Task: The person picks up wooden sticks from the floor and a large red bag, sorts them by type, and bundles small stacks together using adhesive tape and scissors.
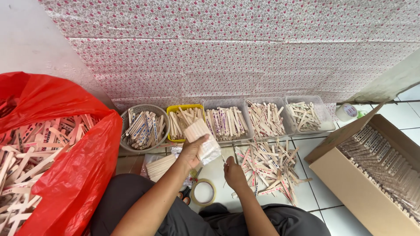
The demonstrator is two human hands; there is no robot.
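Bundling step, it seems: the left hand (192, 153) grips a clear-wrapped bundle of wooden sticks (202, 139) above the yellow tray (171, 110), its long axis slanting up-left. The right hand (234, 172), closed, seems to pinch something thin beside the loose stick pile (271, 168); securing likely needs the tape roll (204, 192)

Packages I see from here

Red bag (83, 170) lower left; open brown carton (350, 183) lower right; clear-wrapped stick pack (202, 139) in my left hand (192, 153), centre.
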